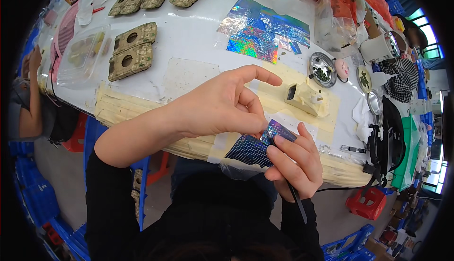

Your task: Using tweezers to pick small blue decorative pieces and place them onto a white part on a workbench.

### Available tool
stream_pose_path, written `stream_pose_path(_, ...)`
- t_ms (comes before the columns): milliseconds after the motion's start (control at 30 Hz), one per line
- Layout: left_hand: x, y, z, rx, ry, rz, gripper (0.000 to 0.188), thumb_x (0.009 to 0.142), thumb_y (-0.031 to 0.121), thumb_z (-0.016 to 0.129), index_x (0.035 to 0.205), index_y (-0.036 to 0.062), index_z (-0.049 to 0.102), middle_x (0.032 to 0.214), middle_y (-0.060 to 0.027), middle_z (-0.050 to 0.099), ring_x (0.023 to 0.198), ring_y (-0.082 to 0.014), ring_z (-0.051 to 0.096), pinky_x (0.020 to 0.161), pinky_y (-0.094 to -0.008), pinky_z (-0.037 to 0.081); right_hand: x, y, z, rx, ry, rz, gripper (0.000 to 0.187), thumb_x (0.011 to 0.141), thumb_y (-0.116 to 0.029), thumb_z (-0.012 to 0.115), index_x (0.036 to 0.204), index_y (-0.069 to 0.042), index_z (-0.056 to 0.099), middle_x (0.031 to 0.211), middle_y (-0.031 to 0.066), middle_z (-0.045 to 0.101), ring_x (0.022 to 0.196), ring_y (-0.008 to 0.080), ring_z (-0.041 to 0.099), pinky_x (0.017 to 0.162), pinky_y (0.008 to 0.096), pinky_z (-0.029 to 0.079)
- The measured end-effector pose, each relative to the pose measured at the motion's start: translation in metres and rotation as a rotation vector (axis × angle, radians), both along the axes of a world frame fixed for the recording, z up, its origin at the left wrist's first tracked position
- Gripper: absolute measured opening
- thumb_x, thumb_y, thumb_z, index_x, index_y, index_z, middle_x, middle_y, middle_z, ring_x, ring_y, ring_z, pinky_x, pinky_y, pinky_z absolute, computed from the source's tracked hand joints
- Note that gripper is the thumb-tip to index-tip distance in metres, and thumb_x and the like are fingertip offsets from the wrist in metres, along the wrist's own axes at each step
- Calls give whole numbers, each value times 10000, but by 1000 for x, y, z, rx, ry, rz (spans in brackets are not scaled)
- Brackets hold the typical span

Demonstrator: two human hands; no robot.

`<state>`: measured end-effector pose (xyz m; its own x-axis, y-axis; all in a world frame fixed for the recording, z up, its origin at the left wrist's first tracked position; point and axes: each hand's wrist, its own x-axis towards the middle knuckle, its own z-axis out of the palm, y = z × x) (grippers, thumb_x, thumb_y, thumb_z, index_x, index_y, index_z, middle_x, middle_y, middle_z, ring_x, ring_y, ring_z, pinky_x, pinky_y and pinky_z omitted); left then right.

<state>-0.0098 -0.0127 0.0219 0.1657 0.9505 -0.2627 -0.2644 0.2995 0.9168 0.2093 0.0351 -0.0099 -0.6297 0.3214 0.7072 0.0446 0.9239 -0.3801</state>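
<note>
My left hand (222, 102) reaches in from the left with its index finger stretched out. Its thumb and another finger are pinched together at the top edge of a dark, shiny sheet covered in small dots (248, 152); what lies between them is too small to tell. Black tweezers (297, 202) are gripped in my right hand (299, 161), with their rear end pointing down toward me. The right fingers also lie against the sheet and hide part of it. Beyond the hands, a cream-coloured block with a white knob (307, 100) rests on the taped table.
Several camouflage-patterned model hull tops (130, 65) sit at the left and back. Holographic sheets (265, 27) lie at the back centre. A round metal dish with dark bits (323, 70) stands at the right, near a black bag (391, 133). Another person's arm (33, 93) shows far left.
</note>
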Motion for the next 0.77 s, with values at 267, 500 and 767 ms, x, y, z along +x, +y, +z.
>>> stream_pose_path(267,0,-1,1,1,4,-1,665,795,-14,658,1396,-5,376,757,-51,648,723,-81,642,696,-199,505,0,0,0,-14,-2,9,332,830,-372,712,1035,-112,732,976,61,701,845,231,665,935,472,524)
stream_pose_path(500,2,0,1,-1,-41,-18,701,795,-23,659,1426,11,356,801,-42,648,722,-67,631,671,-185,485,-1,-2,1,-70,52,-14,324,841,-350,702,1043,-97,723,976,73,704,844,240,666,938,477,520)
stream_pose_path(767,2,-2,-3,17,-17,-69,729,794,-34,652,1451,48,346,819,-46,649,731,-66,631,675,-178,489,4,5,-4,-226,112,61,291,869,-329,673,1042,-101,725,1003,87,708,851,265,673,923,474,523)
